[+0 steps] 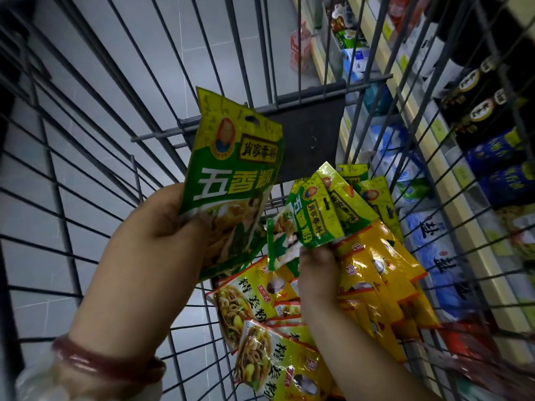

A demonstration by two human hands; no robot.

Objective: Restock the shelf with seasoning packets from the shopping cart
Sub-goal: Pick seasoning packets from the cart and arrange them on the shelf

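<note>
Green seasoning packets (231,180): one at frame centre, about four fanned right of centre. Yellow packets (373,273): heap at lower right, overlapping, exact count unclear. One wire cart (86,175).

**Wire cart, tiled floor, stocked shelf**

The shopping cart (86,180) is a grey wire basket with a dark flat panel (312,134) set into its far wall. On its wire bottom, towards the right side, lies a loose heap of yellow seasoning packets (373,287), overlapping and tilted at several angles, some face up with printed pictures of food. Green packets (373,198) lie at the far end of the heap, against the far wall. Through the wires the grey tiled floor (115,82) shows below. To the right of the cart runs the shelf (451,204) with pale edges, carrying white-and-blue bags (440,256) on a lower level and dark packages (477,111) above.
</note>
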